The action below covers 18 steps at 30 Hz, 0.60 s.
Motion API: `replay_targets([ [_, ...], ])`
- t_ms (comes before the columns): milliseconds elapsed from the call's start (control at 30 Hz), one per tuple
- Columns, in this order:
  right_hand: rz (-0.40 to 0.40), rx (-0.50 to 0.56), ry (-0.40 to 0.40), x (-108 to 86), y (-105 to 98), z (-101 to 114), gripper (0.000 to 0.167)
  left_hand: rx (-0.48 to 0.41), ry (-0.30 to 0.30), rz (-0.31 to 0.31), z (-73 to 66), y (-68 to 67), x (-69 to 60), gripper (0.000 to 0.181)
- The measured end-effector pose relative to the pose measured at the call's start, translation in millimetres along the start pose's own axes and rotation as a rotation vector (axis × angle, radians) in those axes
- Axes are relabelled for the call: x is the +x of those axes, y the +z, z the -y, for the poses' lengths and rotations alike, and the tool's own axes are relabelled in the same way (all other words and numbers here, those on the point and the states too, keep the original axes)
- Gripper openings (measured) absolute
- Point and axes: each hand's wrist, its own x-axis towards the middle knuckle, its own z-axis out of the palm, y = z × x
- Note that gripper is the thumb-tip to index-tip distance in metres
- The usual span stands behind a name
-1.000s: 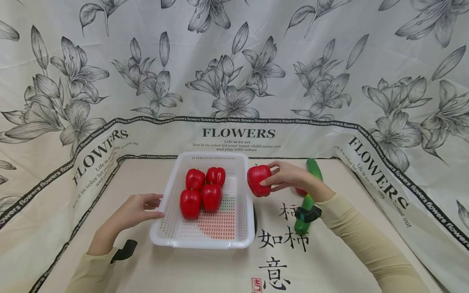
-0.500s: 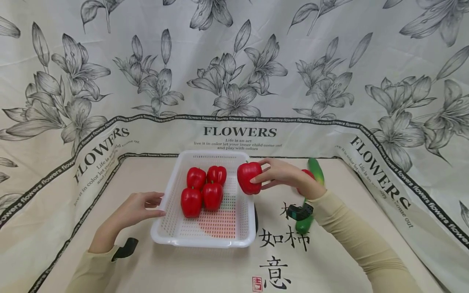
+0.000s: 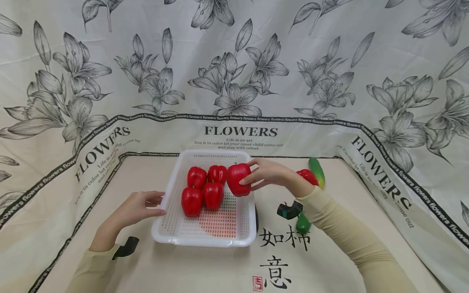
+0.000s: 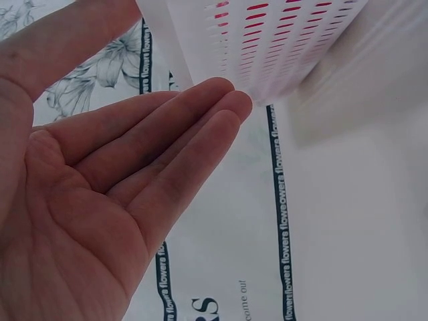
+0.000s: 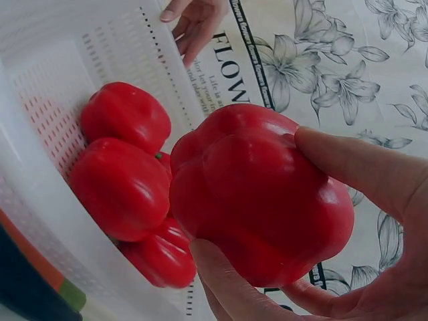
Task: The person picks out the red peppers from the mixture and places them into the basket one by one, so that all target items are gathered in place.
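In the head view a red bell pepper [image 3: 237,181] is held by my right hand [image 3: 269,175], above the right part of a white plastic basket [image 3: 205,243]. The right wrist view shows thumb and fingers around the held pepper [image 5: 261,194]. Several red bell peppers [image 3: 192,202] sit together in the basket's left half. My left hand [image 3: 137,208] is at the basket's left side, its fingers fairly straight and the fingertips at the rim. In the left wrist view the left palm [image 4: 73,221] holds nothing, and the fingertips lie close to the perforated basket wall [image 4: 267,40].
Right of the basket, partly behind my right arm, lie another red pepper [image 3: 307,176] and a green cucumber-like vegetable [image 3: 316,171]. A second green end [image 3: 303,224] shows below the wrist. A flower-printed cloth [image 3: 234,81] hangs behind the table.
My right hand has carried the pepper leftward, from beside the basket's right rim to over its inside. The red pepper on the table shows more now. The left hand stays nearly still.
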Motion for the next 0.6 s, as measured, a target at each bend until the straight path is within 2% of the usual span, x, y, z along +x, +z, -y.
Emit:
replay_targets([
  [267,0.064,0.005,0.032,14.5,14.4,1.5,0.07,-0.003,-0.011,0.003,-0.1,0.3,0.6,0.061],
  [600,0.131,0.021,0.061,30.4,38.0,1.7,0.07,0.007,0.008,-0.002,1.9,0.3,1.3,0.061],
])
